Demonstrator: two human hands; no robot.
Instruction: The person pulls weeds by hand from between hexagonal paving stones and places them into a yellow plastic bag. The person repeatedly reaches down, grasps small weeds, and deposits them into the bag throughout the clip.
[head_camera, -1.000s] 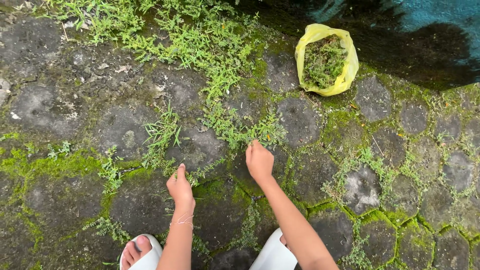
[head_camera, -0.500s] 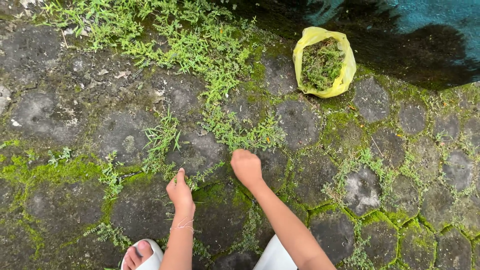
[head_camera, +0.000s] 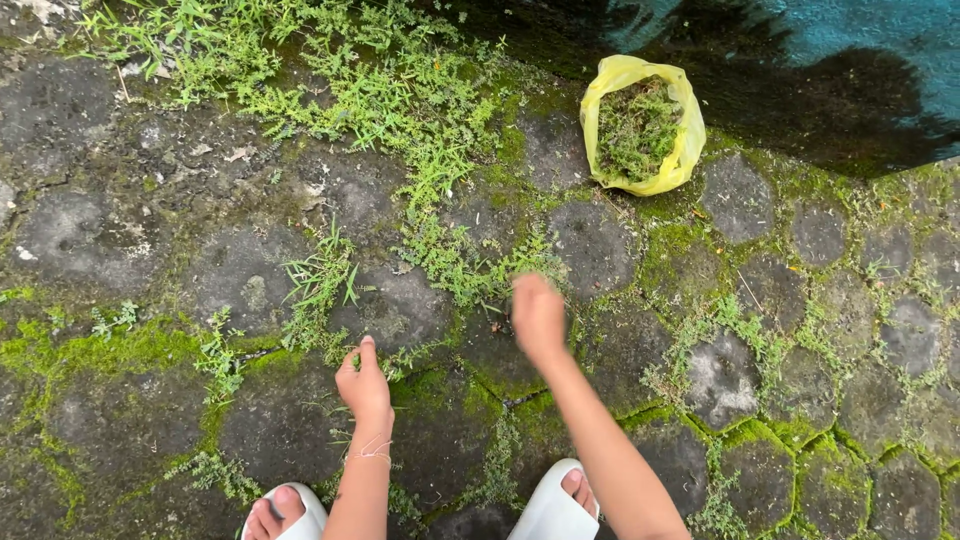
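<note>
The landmark is the yellow bag (head_camera: 643, 125), which lies open on the mossy stone paving (head_camera: 150, 420) near the top of the view and holds a heap of pulled green weeds (head_camera: 636, 125).

Far to the left of the bag, a tall grass tuft (head_camera: 320, 280) grows from a joint between stones. Below and left of the bag, the left hand (head_camera: 364, 385) rests low on the paving with its thumb raised and its fingers curled downward against small weeds in the joint (whether they are closed on a stem cannot be told, since the fingertips are hidden under the hand). A thin bracelet (head_camera: 372, 452) circles its wrist.

Directly below the bag's left edge, the right hand (head_camera: 538, 315) is blurred. It sits just beside a low weed patch (head_camera: 470, 265), and its fingers appear bunched; the blur hides whether anything is held.

At the bottom edge, two white sandals (head_camera: 552, 510) are cut off by the frame, with only the toes showing. The dark, teal-painted wall (head_camera: 820, 50) to the bag's right is partly out of view.
</note>
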